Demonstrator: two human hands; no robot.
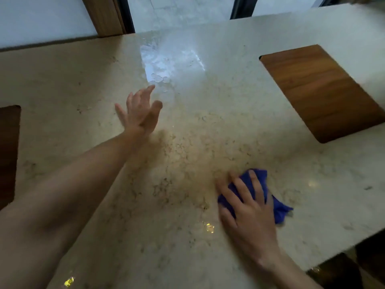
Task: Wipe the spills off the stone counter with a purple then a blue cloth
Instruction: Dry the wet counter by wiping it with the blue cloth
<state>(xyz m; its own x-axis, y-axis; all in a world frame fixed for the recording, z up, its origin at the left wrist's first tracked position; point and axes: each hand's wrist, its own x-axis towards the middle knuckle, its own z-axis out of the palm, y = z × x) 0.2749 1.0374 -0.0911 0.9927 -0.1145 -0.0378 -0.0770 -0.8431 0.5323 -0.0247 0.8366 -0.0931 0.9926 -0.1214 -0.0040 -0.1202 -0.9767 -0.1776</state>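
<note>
A beige speckled stone counter fills the view. My right hand presses flat on a crumpled blue cloth at the lower right of the counter. My left hand hovers over the middle of the counter with fingers spread and nothing in it. A wet patch of spilled water with droplets glistens on the stone just beyond my left fingertips. No purple cloth is in view.
A wooden inlay panel is set into the counter at the right. Another dark wooden inset shows at the left edge. The counter's near right edge drops off to dark furniture. A wooden post stands behind.
</note>
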